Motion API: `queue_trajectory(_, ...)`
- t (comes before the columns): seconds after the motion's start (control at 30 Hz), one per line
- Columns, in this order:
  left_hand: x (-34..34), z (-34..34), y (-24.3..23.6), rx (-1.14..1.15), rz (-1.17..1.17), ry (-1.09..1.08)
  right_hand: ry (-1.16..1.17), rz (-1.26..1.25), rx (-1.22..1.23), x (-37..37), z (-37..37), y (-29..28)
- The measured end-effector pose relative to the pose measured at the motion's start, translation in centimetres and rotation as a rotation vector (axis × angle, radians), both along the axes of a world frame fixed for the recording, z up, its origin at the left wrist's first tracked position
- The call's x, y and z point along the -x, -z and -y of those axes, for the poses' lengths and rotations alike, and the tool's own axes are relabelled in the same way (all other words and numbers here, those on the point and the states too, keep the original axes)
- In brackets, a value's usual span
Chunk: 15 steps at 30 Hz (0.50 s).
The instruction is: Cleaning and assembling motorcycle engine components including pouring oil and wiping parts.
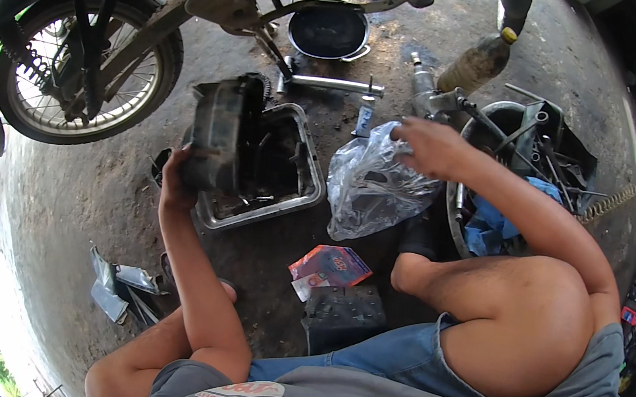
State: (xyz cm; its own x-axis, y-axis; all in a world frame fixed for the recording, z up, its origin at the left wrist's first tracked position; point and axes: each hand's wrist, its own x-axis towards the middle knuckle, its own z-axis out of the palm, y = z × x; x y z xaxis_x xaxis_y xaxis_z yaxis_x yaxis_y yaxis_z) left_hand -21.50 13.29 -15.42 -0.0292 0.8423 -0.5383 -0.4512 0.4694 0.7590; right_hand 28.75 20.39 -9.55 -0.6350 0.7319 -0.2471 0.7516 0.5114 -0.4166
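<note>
My left hand (179,175) grips the side of a dark, boxy black part (217,136), which is tilted up over the left of a metal-rimmed tray (310,167) with a dark, dirty inside. My right hand (423,144) has its fingers closed at the upper edge of a clear crumpled plastic bag (366,201); its fingertips are partly hidden. A small pale tube (363,117) lies just behind the bag, and a metal bar tool (334,85) lies behind the tray.
Around me are a motorcycle wheel (76,124), a black pan (327,29), a bottle of murky liquid (475,66), a tub of tools and blue cloth (497,224), a coiled hose (619,196), a colourful packet (331,264), a black mat (342,324) and grey scraps (108,303).
</note>
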Motion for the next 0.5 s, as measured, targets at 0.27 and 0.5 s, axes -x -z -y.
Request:
queue_trajectory(0.27, -4.0, 2.5, 5.3, -0.249, 0.427, -0.294, 0.503, 0.630, -0.071, -14.9, 4.4, -3.1)
queue_trajectory(0.5, -4.8, 3.4, 5.8, -0.336, 0.628, -0.276, 1.051, 0.642, 0.058, -15.1, 15.0, -0.8)
